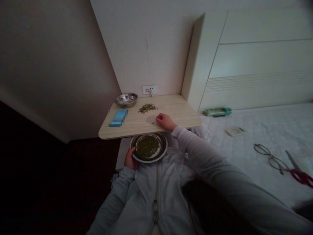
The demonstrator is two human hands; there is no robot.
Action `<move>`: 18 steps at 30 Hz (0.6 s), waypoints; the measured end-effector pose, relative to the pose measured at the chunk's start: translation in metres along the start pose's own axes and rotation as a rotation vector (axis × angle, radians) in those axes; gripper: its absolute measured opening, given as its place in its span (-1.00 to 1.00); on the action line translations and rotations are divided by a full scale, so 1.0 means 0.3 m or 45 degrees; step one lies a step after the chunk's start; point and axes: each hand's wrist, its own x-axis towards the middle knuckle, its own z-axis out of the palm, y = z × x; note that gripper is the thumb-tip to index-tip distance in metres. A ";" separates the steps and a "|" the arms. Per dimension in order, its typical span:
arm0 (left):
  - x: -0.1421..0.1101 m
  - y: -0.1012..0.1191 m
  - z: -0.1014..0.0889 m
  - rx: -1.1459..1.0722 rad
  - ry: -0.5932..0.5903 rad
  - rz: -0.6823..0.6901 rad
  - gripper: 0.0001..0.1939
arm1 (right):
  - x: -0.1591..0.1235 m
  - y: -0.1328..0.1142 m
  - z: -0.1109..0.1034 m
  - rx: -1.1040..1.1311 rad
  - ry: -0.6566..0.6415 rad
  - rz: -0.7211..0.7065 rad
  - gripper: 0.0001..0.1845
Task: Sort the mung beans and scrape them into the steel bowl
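Note:
My left hand (131,160) grips the left rim of a steel bowl (163,151), its fingers partly hidden by the bowl. Small green beans (147,146), which look like mung beans, lie in the bowl, held at my lap just under the table's front edge. Above the wooden tabletop (181,112), my right hand (165,120) is closed, fingertips pressed together; whatever they may hold is too small to make out. By those fingertips is a pale round patch (151,119) with a few dark specks. A loose pile of green beans (147,108) lies farther back on the tabletop.
A second steel bowl (126,100) stands at the table's back left, behind a blurred blue phone-like object (118,117). On the bed to the right lie a green bottle (217,112), a pale remote (236,131), glasses (270,156) and red-handled scissors (302,176).

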 end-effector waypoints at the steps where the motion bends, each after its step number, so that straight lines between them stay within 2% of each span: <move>1: -0.001 0.000 0.001 -0.002 -0.002 -0.007 -0.82 | -0.001 0.002 -0.003 -0.004 0.007 0.018 -0.87; 9: -0.004 0.001 0.010 -0.009 0.069 0.047 -0.82 | 0.025 0.046 -0.046 0.140 -0.009 0.016 -0.80; 13: 0.001 -0.002 0.006 -0.009 0.046 -0.011 -0.81 | 0.033 0.064 -0.081 -0.019 0.040 0.082 -0.78; 18: 0.009 -0.010 0.003 0.001 0.007 0.023 -0.86 | 0.014 0.049 -0.085 -0.141 -0.003 0.073 -0.78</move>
